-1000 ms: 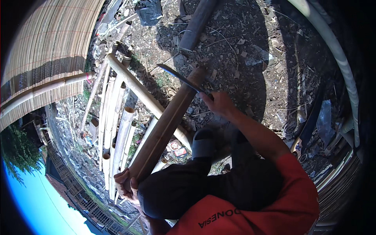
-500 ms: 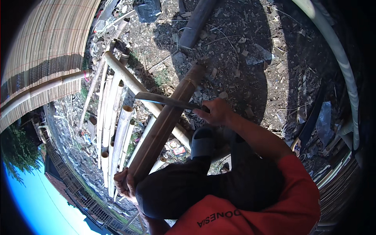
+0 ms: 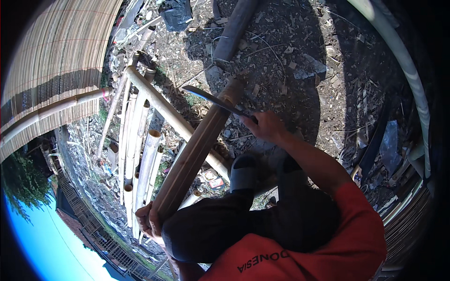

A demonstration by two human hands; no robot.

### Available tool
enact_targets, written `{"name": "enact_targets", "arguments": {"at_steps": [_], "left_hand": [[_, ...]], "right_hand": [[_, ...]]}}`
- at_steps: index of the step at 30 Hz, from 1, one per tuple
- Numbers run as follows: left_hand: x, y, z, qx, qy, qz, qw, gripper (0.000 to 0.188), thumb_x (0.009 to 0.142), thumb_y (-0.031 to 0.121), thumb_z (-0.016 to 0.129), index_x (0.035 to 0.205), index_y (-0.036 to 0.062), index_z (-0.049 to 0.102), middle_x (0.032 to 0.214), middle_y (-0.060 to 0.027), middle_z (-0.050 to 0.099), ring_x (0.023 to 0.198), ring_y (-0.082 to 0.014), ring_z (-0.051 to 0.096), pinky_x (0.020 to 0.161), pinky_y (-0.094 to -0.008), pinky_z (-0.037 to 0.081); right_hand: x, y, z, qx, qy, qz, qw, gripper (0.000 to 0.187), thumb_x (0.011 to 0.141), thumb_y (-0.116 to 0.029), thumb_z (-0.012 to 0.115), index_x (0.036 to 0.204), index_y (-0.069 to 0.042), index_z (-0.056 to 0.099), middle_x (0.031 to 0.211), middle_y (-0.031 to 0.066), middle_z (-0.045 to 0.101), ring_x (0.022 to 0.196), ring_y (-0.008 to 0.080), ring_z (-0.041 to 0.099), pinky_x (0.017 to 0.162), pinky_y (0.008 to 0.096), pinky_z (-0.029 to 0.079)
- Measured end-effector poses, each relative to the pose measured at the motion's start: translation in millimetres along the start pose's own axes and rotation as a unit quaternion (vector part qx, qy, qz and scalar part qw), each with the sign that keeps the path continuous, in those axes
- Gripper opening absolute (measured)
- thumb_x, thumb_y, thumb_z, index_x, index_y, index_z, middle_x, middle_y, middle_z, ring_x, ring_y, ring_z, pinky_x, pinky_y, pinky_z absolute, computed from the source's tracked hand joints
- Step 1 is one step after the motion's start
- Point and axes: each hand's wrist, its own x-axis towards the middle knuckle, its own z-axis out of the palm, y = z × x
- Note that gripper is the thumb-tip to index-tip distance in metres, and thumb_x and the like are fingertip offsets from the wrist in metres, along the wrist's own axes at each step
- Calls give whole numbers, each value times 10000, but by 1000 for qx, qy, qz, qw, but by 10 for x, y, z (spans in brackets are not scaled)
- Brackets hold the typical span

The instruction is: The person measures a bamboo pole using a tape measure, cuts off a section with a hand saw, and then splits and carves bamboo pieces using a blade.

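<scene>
A brown bamboo pole [image 3: 193,157] slants from beside my left knee up to the ground ahead, resting across a paler bamboo bar [image 3: 164,104]. My left hand [image 3: 149,220] is closed round its near end, fingers over the edge. In my right hand [image 3: 267,127] is the handle of a machete [image 3: 206,96], mostly hidden by the fingers. The long dark blade lies across the pole near its far end, its tip pointing up and left beyond it. A lighter, stripped-looking patch shows on the pole by the blade.
Several cut bamboo poles [image 3: 149,150] lie together on the left. Another brown bamboo length [image 3: 234,35] rests ahead on chip-strewn ground. A slatted bamboo screen [image 3: 61,47] stands at far left, black plastic [image 3: 176,14] at the top, and a long curved pole [image 3: 408,65] at right.
My right hand has moved the machete farther up along the pole, toward its far end, and the blade now tilts more steeply. My left hand keeps its place on the near end.
</scene>
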Motion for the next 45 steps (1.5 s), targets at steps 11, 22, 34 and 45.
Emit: {"name": "enact_targets", "arguments": {"at_steps": [11,22,34,45], "left_hand": [[155,264,9,37,-66,132,988,311,932,288,742,1007,1,647,1019,-133,591,1034,-273,618,992,-448,469],[257,310,90,32,-108,165,980,399,865,349,783,1027,15,636,1041,-181,605,1026,-313,615,967,-486,480],[264,278,-7,87,-162,194,964,699,1040,595,419,1147,-29,716,1056,-186,694,1029,-300,637,960,-457,479],[303,-19,11,7,-112,308,945,585,1029,446,535,1307,-59,632,996,-162,683,968,-300,675,949,-455,526]], "right_hand": [[-116,-163,-57,-62,-27,-35,997,669,989,-598,587,728,10,687,616,226,636,635,429,683,595,500,502],[198,123,-208,-14,2,105,994,723,984,-629,575,676,21,653,571,216,598,599,416,667,586,500,493],[-51,35,-242,-40,-65,44,996,783,970,-696,526,792,47,699,712,272,678,759,463,706,709,530,546],[-209,70,-284,10,-64,-2,998,754,962,-688,546,687,-1,688,648,233,651,669,429,685,657,512,529]]}}
